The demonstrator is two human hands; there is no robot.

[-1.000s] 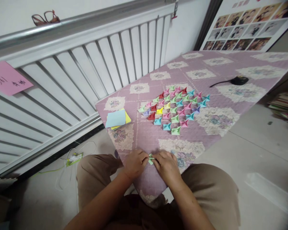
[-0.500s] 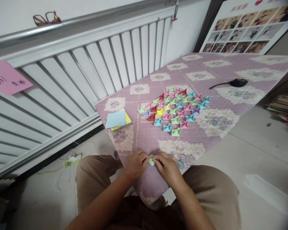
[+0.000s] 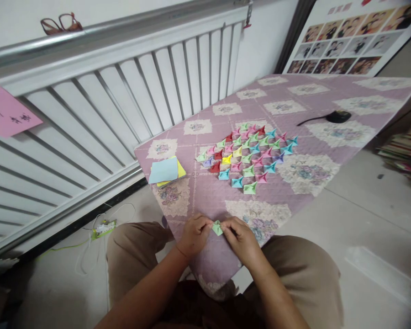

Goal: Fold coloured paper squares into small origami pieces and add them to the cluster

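Between my two hands is a small piece of folded light green paper, held just above or on the cloth near the table's close corner; I cannot tell which. My left hand pinches its left side with thumb and forefinger. On the other side, my right hand pinches its right edge. Farther up the table, several small folded paper pieces in green, pink, red, blue and yellow stand in slanting rows. A stack of square paper sheets, pale blue on top with yellow below, lies to the left of them.
A purple flowered tablecloth covers the table. At the far right lies a black mouse with its cable. A white radiator runs along the left, with glasses on the ledge above. A power strip sits on the floor.
The green paper shows more of its face between my fingers, which have drawn slightly apart. My view has shifted a little; the rows and the stack lie as before.
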